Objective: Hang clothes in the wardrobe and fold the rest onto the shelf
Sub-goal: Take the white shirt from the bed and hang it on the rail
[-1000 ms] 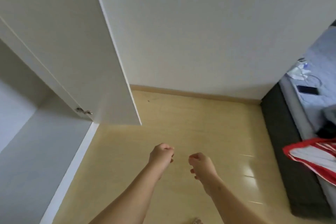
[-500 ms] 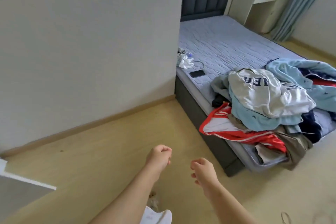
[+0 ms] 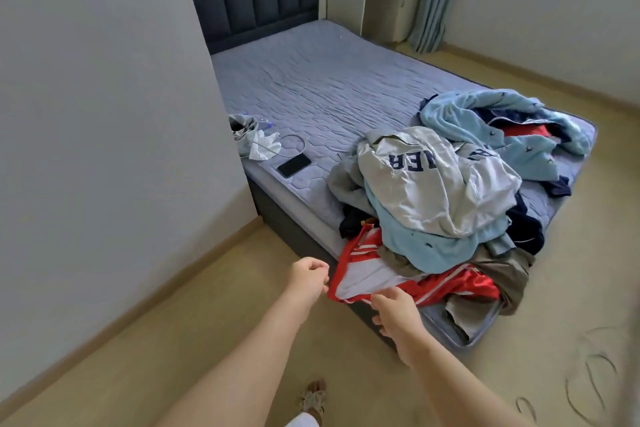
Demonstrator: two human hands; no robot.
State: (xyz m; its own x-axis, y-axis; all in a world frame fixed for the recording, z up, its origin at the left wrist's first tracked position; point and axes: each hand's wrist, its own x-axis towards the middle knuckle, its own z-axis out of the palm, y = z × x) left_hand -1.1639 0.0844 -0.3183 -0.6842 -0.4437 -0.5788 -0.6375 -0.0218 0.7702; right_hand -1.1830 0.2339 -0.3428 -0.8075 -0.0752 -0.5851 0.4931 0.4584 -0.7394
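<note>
Two hands (image 3: pixel 308 279) (image 3: pixel 396 314) near one clothes pile (image 3: pixel 440 191)

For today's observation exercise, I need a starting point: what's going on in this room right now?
A person stands by the bed, where a pile of clothes lies unsorted near its corner. Both hands reach for the red and white garment at the pile's near edge: the left hand at its corner, the right hand at its hem. Whether either hand grips it yet is unclear. No wardrobe or shelf is in view.
</note>
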